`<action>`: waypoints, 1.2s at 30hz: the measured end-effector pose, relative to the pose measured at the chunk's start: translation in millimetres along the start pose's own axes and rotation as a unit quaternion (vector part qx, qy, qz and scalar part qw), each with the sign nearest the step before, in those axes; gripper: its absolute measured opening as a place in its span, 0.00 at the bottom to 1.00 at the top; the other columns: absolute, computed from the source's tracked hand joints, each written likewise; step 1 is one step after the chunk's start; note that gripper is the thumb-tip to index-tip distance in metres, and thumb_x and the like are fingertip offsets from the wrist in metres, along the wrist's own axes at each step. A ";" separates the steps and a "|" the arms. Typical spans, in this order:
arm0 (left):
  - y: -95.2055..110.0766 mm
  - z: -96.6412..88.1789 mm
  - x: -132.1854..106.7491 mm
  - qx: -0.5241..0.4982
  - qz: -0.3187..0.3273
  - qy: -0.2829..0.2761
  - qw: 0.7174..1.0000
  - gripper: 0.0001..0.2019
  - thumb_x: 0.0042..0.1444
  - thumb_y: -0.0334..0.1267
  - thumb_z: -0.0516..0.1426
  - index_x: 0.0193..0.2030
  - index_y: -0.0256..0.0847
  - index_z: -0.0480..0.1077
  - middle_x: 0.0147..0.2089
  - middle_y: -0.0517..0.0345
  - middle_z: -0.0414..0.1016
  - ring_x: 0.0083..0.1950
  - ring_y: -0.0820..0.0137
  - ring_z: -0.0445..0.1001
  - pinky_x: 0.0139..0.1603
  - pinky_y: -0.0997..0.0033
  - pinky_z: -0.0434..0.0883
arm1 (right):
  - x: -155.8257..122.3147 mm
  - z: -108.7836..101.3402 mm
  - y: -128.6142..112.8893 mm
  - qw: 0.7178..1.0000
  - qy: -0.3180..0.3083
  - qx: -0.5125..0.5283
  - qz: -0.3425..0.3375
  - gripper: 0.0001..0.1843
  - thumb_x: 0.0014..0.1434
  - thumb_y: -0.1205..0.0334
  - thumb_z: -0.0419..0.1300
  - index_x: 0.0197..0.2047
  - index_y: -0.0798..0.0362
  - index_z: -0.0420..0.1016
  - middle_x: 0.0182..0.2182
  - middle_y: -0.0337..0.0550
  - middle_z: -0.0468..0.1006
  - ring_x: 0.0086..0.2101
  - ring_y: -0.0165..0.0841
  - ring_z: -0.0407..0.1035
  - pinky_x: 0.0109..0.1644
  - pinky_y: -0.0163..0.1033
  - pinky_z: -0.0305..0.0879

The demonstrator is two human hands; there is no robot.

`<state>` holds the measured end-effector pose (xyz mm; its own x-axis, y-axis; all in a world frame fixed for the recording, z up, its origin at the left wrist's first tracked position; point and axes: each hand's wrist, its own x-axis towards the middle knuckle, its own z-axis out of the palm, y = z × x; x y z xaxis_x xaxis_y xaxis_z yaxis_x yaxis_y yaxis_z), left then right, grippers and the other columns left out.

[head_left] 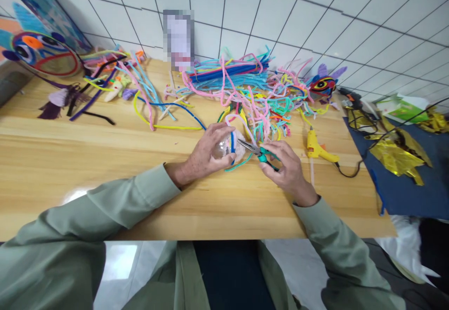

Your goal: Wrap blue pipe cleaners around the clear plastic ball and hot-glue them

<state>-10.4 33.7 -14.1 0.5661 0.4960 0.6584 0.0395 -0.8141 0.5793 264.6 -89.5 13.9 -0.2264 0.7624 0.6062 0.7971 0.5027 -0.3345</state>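
My left hand (205, 153) is closed around a clear plastic ball (227, 148) with a blue pipe cleaner wrapped over it, resting on the wooden table (105, 160). My right hand (286, 167) grips small pliers with teal handles (261, 153); the metal jaws point left and touch the ball. A teal pipe cleaner (238, 164) lies just under the ball. A big tangle of coloured pipe cleaners (245, 90) lies right behind both hands.
A yellow glue gun (315, 148) with a black cord lies right of my right hand. A dark blue cloth (407, 183) with gold foil pieces covers the table's right end. Pipe-cleaner figures and loose strands sit at the back left; a tiled wall stands behind.
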 end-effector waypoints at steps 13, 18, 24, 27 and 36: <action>-1.7 4.1 -1.5 -0.011 -0.006 0.011 1.000 0.32 0.69 0.48 0.65 0.77 0.51 0.64 0.70 0.43 0.72 0.73 0.51 0.73 0.73 0.42 0.74 | 1.4 0.5 -0.3 1.000 0.001 -0.009 -0.020 0.32 0.65 0.69 0.67 0.71 0.43 0.76 0.53 0.54 0.84 0.53 0.49 0.82 0.55 0.56 0.85; -4.2 1.9 -1.9 0.003 -0.017 -0.001 1.000 0.33 0.69 0.48 0.65 0.77 0.51 0.64 0.72 0.42 0.72 0.74 0.49 0.72 0.75 0.38 0.72 | -3.9 -1.6 -3.0 1.000 -0.002 -0.015 -0.016 0.33 0.63 0.67 0.69 0.70 0.42 0.76 0.54 0.53 0.85 0.53 0.51 0.82 0.57 0.61 0.84; -2.0 0.5 -1.8 -0.003 -0.016 0.002 1.000 0.32 0.69 0.46 0.66 0.77 0.48 0.64 0.72 0.40 0.71 0.74 0.50 0.72 0.74 0.40 0.74 | -7.0 0.4 -1.7 0.999 -0.014 -0.031 -0.029 0.33 0.63 0.68 0.68 0.71 0.43 0.75 0.53 0.53 0.84 0.52 0.50 0.82 0.55 0.59 0.84; -1.9 1.2 -1.6 -0.005 -0.008 0.005 1.000 0.32 0.69 0.45 0.66 0.77 0.48 0.64 0.71 0.40 0.72 0.74 0.50 0.72 0.73 0.41 0.74 | -6.8 2.3 -0.2 0.998 -0.011 -0.038 -0.040 0.34 0.64 0.68 0.68 0.71 0.44 0.75 0.53 0.54 0.84 0.52 0.49 0.82 0.55 0.58 0.84; -1.5 1.2 -0.6 -0.006 -0.022 -0.003 1.000 0.32 0.70 0.48 0.65 0.77 0.51 0.64 0.72 0.42 0.72 0.74 0.50 0.72 0.74 0.39 0.73 | -7.5 3.4 -2.0 0.999 -0.002 -0.030 -0.028 0.33 0.63 0.67 0.69 0.70 0.43 0.76 0.52 0.54 0.84 0.52 0.51 0.82 0.56 0.60 0.84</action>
<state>-9.8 34.3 -15.9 0.5686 0.5289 0.6300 0.0540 -0.7882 0.6130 262.8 -94.9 7.6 -0.2735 0.7355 0.6198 0.8155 0.5190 -0.2560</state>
